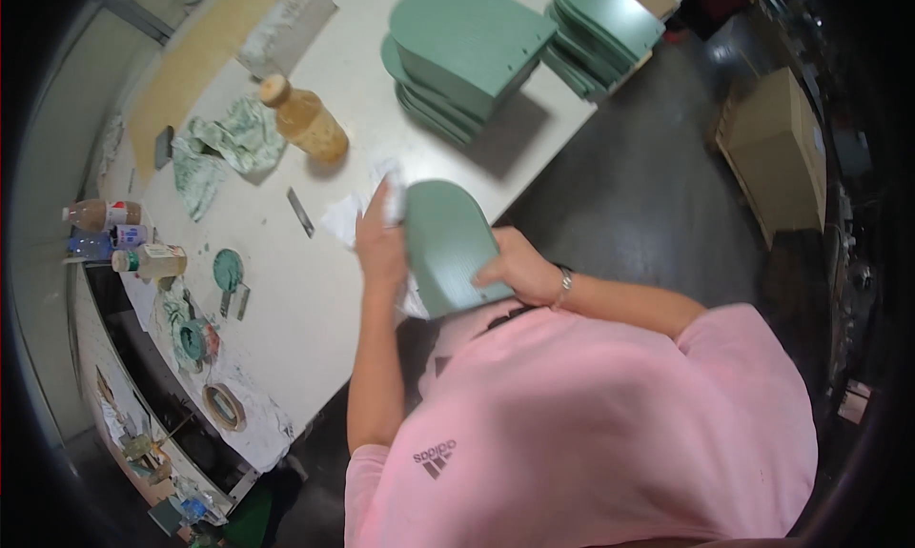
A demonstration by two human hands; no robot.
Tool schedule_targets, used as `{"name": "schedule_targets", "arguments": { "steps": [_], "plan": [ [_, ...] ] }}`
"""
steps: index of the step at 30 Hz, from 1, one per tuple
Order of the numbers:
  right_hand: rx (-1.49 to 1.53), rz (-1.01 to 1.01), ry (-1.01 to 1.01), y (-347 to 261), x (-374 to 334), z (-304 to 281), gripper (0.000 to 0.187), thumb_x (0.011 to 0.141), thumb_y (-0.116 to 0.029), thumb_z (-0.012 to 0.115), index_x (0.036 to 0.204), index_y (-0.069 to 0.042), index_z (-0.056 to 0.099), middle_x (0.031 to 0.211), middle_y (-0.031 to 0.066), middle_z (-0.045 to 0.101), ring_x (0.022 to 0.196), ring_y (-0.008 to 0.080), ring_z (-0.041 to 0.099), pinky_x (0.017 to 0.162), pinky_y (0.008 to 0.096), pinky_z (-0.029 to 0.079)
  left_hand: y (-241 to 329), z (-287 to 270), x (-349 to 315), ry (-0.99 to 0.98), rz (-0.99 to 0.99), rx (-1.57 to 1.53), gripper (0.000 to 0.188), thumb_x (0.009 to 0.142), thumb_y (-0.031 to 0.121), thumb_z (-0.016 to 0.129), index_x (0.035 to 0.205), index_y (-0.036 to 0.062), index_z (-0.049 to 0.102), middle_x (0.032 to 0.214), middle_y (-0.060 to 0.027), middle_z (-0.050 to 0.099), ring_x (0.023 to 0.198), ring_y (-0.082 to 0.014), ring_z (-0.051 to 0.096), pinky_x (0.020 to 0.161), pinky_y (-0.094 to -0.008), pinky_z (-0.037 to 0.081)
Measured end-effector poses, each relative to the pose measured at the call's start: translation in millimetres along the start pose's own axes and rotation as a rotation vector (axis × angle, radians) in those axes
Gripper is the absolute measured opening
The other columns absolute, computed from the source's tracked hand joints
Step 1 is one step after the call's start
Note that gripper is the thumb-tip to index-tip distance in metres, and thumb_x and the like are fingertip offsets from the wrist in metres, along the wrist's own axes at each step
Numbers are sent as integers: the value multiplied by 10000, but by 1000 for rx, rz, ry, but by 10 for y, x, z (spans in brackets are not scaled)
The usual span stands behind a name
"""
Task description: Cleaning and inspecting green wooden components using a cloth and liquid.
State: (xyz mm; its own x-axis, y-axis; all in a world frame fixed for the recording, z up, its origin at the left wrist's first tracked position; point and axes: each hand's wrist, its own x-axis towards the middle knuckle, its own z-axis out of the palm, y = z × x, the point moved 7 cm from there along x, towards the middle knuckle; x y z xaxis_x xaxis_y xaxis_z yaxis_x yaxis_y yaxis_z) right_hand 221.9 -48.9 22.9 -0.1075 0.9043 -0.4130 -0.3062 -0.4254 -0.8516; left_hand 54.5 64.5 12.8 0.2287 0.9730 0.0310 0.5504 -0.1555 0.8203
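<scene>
A green board (446, 248) with one rounded end is tilted up in front of my body at the table's edge. My right hand (522, 270) grips its right side, thumb lying on the top face and the other fingers hidden underneath. Along the board's left edge, my left hand (381, 243) is closed on a white cloth (393, 200) pressed against that edge. More white cloth shows below the left hand and beside it on the table. Beyond the board stands a stack of similar green boards (467, 33).
A second green stack (605, 29) stands at the far right corner of the white table (286, 310). To the left are an amber bottle (310, 124), a stained rag (233, 143), a flat blade (300, 212), a green paint lid (227, 270) and a tape roll (224, 407). A carton (772, 157) stands on the floor.
</scene>
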Motion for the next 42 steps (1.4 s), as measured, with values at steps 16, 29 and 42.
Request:
{"name": "schedule_targets", "arguments": {
  "steps": [16,29,42],
  "plan": [
    [-63,-143,-87,-737,-95,105,285,673,59,660,958,51,659,811,36,656,709,109,597,655,255,494,-151,-398,-229,170,-221,-551,346,1008,316,465,974,3,608,840,-70,650,735,-145,625,619,-282,479],
    [145,-86,-35,-610,474,67,355,909,-167,585,1233,-33,532,1121,40,604,1039,121,557,909,275,453,1102,-418,-567,102,-109,-811,523,991,349,454,1340,-40,446,1212,-149,594,1114,-283,589,970,-375,445],
    [839,702,-967,-233,-248,744,296,921,-373,499,818,-97,476,700,51,416,514,93,392,427,222,330,490,-387,-43,40,-228,-653,311,983,235,500,1113,-33,591,853,-62,634,740,-133,606,683,-261,489]
  ]
}}
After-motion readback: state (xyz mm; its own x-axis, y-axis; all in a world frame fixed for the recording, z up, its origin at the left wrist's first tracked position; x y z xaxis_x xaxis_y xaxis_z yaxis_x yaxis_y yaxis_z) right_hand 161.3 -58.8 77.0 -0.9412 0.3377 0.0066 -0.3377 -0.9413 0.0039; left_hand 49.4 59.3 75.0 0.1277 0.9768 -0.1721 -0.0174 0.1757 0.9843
